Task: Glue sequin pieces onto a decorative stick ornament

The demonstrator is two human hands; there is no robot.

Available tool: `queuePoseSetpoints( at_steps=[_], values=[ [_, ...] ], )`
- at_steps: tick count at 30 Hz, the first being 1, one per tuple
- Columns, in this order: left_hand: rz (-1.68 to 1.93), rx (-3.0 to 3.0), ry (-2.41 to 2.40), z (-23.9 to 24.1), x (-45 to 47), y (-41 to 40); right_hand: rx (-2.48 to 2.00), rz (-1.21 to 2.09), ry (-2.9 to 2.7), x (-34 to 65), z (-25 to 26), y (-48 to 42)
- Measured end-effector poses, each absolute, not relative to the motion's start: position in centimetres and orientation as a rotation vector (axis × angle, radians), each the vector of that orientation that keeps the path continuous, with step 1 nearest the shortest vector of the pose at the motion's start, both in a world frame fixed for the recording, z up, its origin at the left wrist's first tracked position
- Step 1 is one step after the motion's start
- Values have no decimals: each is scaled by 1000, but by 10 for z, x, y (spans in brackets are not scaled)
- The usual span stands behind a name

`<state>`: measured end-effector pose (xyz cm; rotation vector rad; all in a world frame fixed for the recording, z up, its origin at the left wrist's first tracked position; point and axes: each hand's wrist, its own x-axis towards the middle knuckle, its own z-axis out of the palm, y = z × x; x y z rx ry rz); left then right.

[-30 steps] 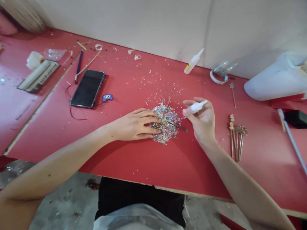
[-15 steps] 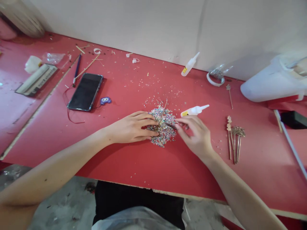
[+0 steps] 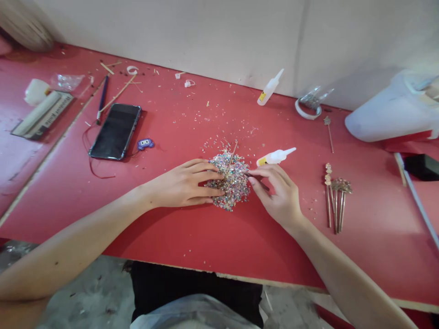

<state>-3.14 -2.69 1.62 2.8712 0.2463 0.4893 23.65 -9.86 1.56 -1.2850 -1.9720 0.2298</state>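
Note:
My left hand (image 3: 185, 185) lies palm down at the left side of a loose pile of small glittering, many-coloured pieces (image 3: 236, 189). Its fingers are spread, with the tips resting on the pile. A thin brownish stick (image 3: 232, 155) slants up out of the pile by these fingertips; its lower end is hidden among the pieces and fingers. At the pile's right edge, my right hand (image 3: 279, 192) pinches slim dark tweezers (image 3: 262, 184), tip toward the pieces. Just beyond that hand lies a white glue bottle (image 3: 276, 156) with a pointed nozzle and yellow label.
A second glue bottle (image 3: 270, 87) stands near the wall. On the right are metallic hairpins (image 3: 338, 205), a tape roll (image 3: 307, 114) and a white tub (image 3: 380, 109). A phone (image 3: 115, 132), purple car-shaped trinket (image 3: 146, 144), brush (image 3: 103, 98) and knife box (image 3: 44, 116) lie left.
My right hand has drawn the tweezers' tip back from the middle of the pile to its right edge. My left hand keeps its place on the pile. The view has shifted slightly.

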Motion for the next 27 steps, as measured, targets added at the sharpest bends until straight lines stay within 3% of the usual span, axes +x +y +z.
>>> queuePoseSetpoints(
  at_steps=[13,27],
  values=[
    [468,2857,267,17,-31,-27,-1260,496,-1983,231,12,-104],
    [477,2832,277,18,-31,-28,-1249,441,-2109,219,10,-104]
  ],
)
